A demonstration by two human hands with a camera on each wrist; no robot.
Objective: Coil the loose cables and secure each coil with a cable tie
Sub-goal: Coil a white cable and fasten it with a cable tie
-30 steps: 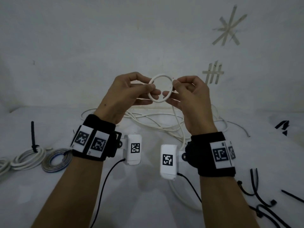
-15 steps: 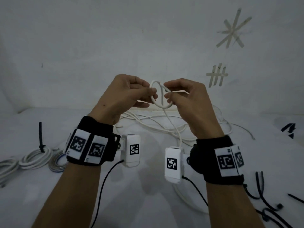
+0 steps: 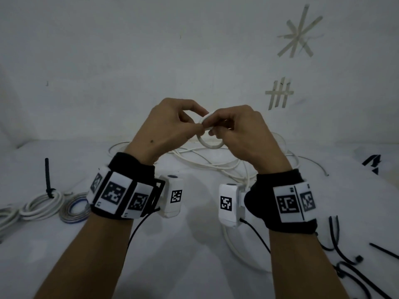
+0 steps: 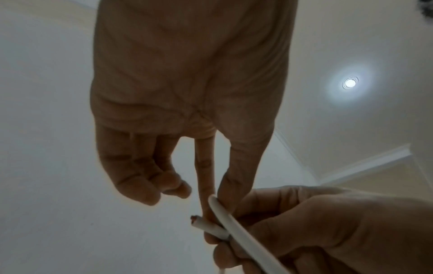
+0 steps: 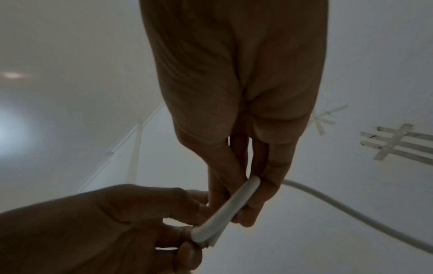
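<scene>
Both hands are raised in front of the wall, holding a small loop of white cable (image 3: 210, 145). My left hand (image 3: 172, 128) pinches the loop near its cut end (image 4: 199, 223) between thumb and index finger. My right hand (image 3: 235, 130) pinches the same loop from the other side, its fingers (image 5: 264, 187) curled round the white cable (image 5: 225, 211). The rest of the cable lies tangled on the white surface (image 3: 218, 162) behind my wrists and runs down past my right wrist.
Tied white coils (image 3: 41, 202) with a black tie (image 3: 48, 180) and a grey-blue coil (image 3: 74, 209) lie at the left. Several loose black cable ties (image 3: 343, 255) lie at the lower right. Tape marks (image 3: 279, 93) are on the wall.
The open ring between my hands has been twisted and folded smaller; my hands have come closer together, fingertips now nearly touching, with the loop hanging below them.
</scene>
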